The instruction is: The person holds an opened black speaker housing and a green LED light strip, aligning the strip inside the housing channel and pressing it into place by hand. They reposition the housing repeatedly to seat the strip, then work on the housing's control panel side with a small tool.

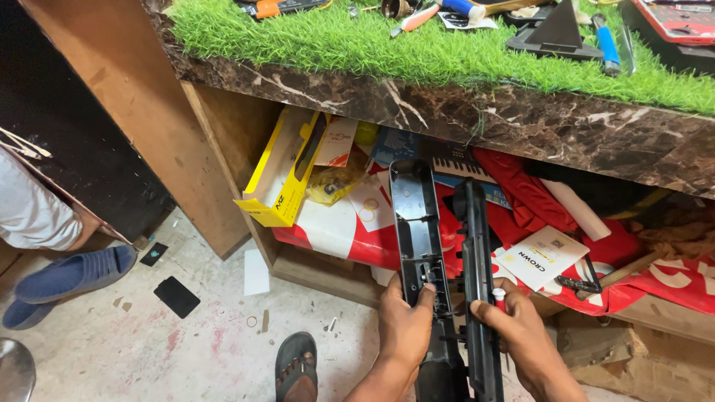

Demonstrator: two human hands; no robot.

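Left hand (406, 320) grips the flat grey plastic shell (417, 223), thumb pressed on its inner face. Right hand (514, 327), fingers closed, holds the black casing half (475, 253) just beside it. Both stand upright before the cluttered shelf (320, 272) under the grass-covered worktop (447, 112).

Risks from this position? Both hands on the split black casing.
1. The left hand and right hand hold the two long black casing halves only at their lower ends; the free upper ends could flex or twist apart.
2. The small white piece by the right fingers might drop to the littered floor and be hard to find.
3. The halves point toward the cluttered shelf and may snag.
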